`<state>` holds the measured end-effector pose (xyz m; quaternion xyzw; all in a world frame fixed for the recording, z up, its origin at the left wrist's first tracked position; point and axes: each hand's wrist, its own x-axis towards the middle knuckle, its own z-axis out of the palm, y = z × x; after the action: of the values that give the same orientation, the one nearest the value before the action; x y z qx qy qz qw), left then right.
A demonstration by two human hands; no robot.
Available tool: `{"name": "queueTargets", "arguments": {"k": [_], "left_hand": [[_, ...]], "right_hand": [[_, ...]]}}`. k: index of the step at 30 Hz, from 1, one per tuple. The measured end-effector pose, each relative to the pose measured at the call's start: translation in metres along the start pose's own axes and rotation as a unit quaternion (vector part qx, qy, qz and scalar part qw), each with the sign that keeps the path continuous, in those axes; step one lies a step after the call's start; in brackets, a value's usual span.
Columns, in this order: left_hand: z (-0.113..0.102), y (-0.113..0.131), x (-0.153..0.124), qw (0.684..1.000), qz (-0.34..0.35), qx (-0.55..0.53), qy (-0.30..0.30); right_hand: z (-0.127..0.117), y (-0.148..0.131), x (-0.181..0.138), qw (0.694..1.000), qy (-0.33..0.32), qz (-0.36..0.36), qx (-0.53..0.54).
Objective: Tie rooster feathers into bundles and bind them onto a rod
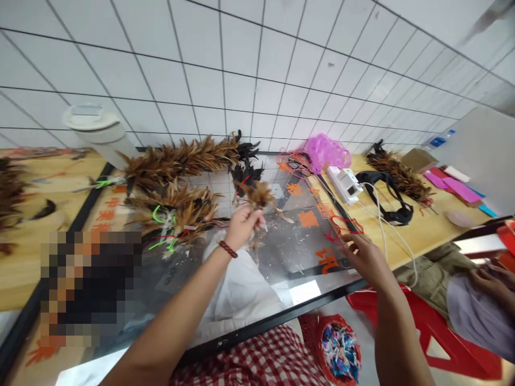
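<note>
My left hand point(243, 229), with a dark red bracelet at the wrist, pinches a small bunch of brown feathers point(258, 194) above the glossy dark panel. Some black feathers point(244, 170) lie just behind it. On the right, my right hand point(367, 256) has its fingers curled in at a loose tangle of red cord point(338, 228), which meets the fingertips. To the left of my left hand lies a pile of brown feathers point(181, 206) with bright green ties point(163, 214). A long brown feather garland point(189, 156) with a black end stretches behind that pile.
A white canister point(102, 134) stands by the tiled wall. Further right are a pink plastic bag point(326, 153), a white power strip point(344, 183) with cables, a black strap point(388, 198) and another feather garland point(402, 174). Below the edge stands a red bin point(322, 351); a person sits at right.
</note>
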<state>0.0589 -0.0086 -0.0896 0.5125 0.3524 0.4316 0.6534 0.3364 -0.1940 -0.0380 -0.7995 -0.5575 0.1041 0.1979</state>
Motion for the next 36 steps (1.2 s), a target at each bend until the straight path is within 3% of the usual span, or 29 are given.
{"name": "queueTargets", "arguments": {"k": [3,5,9,12,16,18,20,23,26,31,36], "left_hand": [[0.018,0.005,-0.018,0.997,-0.011,0.064,-0.05],[0.016,0.012,-0.027,0.993,-0.007,0.116,-0.035],[-0.029,0.033,-0.042,0.954,0.049,0.289,0.07],[-0.075,0.053,-0.054,0.854,0.074,0.486,0.169],[-0.118,0.076,-0.073,0.704,0.028,0.651,0.282],[-0.127,0.08,-0.079,0.658,-0.003,0.682,0.318],[-0.129,0.079,-0.081,0.635,-0.017,0.702,0.322],[-0.124,0.069,-0.08,0.631,-0.023,0.726,0.274],[-0.119,0.058,-0.079,0.646,-0.014,0.731,0.22],[-0.103,0.055,-0.077,0.671,0.161,0.688,0.223],[-0.064,0.044,-0.067,0.684,0.251,0.678,0.096]], "right_hand": [[0.024,-0.042,0.01,0.989,-0.079,-0.117,0.051],[0.042,-0.076,0.019,0.969,-0.139,-0.197,0.049],[0.071,-0.13,0.036,0.937,-0.179,-0.3,-0.002],[0.083,-0.15,0.045,0.916,-0.197,-0.347,-0.035],[0.091,-0.153,0.046,0.9,-0.237,-0.361,-0.065],[0.094,-0.15,0.044,0.908,-0.23,-0.346,-0.058],[0.097,-0.148,0.043,0.916,-0.219,-0.331,-0.054],[0.102,-0.145,0.042,0.917,-0.221,-0.329,-0.055],[0.106,-0.142,0.043,0.914,-0.228,-0.333,-0.044],[0.104,-0.134,0.047,0.917,-0.229,-0.327,-0.015],[0.084,-0.137,0.076,0.927,-0.201,-0.316,-0.024]]}}
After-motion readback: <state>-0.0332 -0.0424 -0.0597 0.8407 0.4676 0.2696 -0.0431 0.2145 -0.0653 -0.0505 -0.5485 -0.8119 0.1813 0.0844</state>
